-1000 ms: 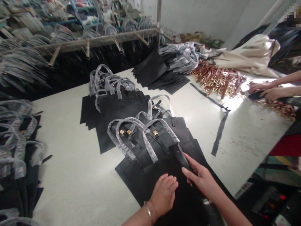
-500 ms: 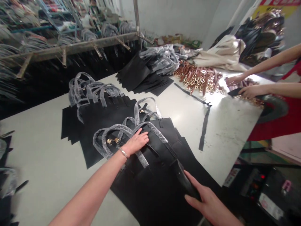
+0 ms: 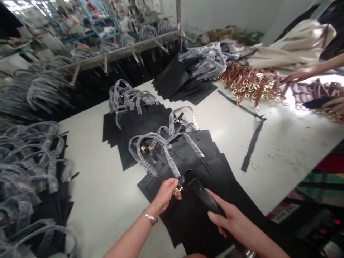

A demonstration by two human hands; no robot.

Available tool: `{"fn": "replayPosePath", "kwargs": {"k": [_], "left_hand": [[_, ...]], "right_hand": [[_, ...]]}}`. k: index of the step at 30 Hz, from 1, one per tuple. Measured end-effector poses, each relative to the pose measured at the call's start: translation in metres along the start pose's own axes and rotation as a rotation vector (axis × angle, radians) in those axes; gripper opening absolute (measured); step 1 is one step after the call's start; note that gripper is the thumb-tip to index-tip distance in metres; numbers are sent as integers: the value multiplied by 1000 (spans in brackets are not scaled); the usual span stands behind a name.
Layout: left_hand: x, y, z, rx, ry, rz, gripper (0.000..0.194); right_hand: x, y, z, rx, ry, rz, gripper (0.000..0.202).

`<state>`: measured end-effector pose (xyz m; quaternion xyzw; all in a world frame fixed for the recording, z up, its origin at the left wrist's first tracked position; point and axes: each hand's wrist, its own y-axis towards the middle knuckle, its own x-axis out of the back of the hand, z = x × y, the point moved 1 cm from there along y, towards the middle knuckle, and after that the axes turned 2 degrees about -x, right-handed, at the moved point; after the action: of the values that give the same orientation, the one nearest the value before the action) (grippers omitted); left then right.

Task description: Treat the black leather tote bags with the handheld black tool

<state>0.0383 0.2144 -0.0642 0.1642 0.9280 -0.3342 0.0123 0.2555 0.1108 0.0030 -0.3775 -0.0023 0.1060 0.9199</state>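
My left hand (image 3: pixel 167 195), a silver bracelet on its wrist, pinches a small gold buckle (image 3: pixel 176 191) on a short black strap. In my right hand (image 3: pixel 224 215) is a wide black leather strap (image 3: pixel 205 197), gripped between thumb and fingers. Its upper end curls close to the buckle; whether they touch I cannot tell. Beneath both hands lies a pile of flat black bag panels (image 3: pixel 199 222). Grey plastic-wrapped handles (image 3: pixel 172 161) arch from this pile, and two more gold buckles (image 3: pixel 147 148) show among them.
Further stacks of black panels with wrapped handles stand behind (image 3: pixel 142 122) and at left (image 3: pixel 34 179) on the white table (image 3: pixel 91 179). Brown straps with gold rings (image 3: pixel 252 84) are heaped at back right, beside a co-worker's hand (image 3: pixel 298 76). A dark strip (image 3: pixel 252 147) crosses the tabletop.
My left hand has come down and towards me from the wrapped handles and now pinches a gold buckle. My right hand still holds the strap, its end raised nearer the left hand. The view has shifted.
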Motion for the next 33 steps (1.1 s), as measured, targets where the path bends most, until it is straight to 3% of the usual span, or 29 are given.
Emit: {"fn": "replayPosePath", "kwargs": {"k": [2, 5, 8, 12, 18, 21, 24, 29, 31, 33], "left_hand": [[-9, -5, 11, -14, -90, -52, 52], [-20, -12, 18, -42, -139, -33, 49], [-25, -17, 20, -90, -147, -38, 46], [-31, -17, 15, -126, -115, -78, 46], [-52, -21, 8, -111, -155, -34, 48], [-58, -20, 12, -100, -187, -73, 47], [-61, -20, 15, -56, -227, -84, 40], [-61, -27, 16, 126, -378, -40, 18], [-61, -30, 19, 205, -423, -8, 18], [-63, -32, 24, 179, -403, -2, 21]], "right_hand": [[-3, 3, 3, 3, 25, 74, 74], [-5, 6, 11, 27, 68, 86, 74], [-3, 2, 19, 78, 96, 53, 69], [-2, -9, 20, 50, 119, 111, 67], [8, -23, 12, 106, 206, -64, 71], [12, -28, 3, 46, 177, 9, 72], [10, -25, -3, 40, 173, 27, 72], [18, -19, -5, 119, 167, -160, 77], [22, -24, -7, 94, 145, -150, 79], [24, -31, -12, 63, 124, -127, 80]]}}
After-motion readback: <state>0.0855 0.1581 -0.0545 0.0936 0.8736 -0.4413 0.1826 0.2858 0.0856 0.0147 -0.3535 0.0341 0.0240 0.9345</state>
